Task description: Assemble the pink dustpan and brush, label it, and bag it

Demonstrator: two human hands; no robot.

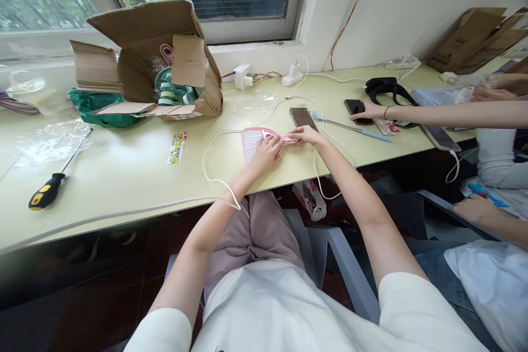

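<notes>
A pink and white comb-like item (251, 143) lies on the pale yellow table, its striped wide part to the left and a narrow pink part to the right. My left hand (267, 153) rests on its middle with the fingers bent over it. My right hand (306, 135) pinches the narrow pink end. Just behind my right hand lies a dark phone (304, 117), partly covered by a blurred patch. A white cable (214, 179) loops on the table around both hands.
An open cardboard box (212, 85) with green rolled items stands back left. A screwdriver (47, 191) lies far left, a small colourful packet (177, 148) nearer. A blue-handled rod (350, 127) lies right; beyond it another person's hand (371, 111) touches a black phone. White chargers (242, 77) stand behind.
</notes>
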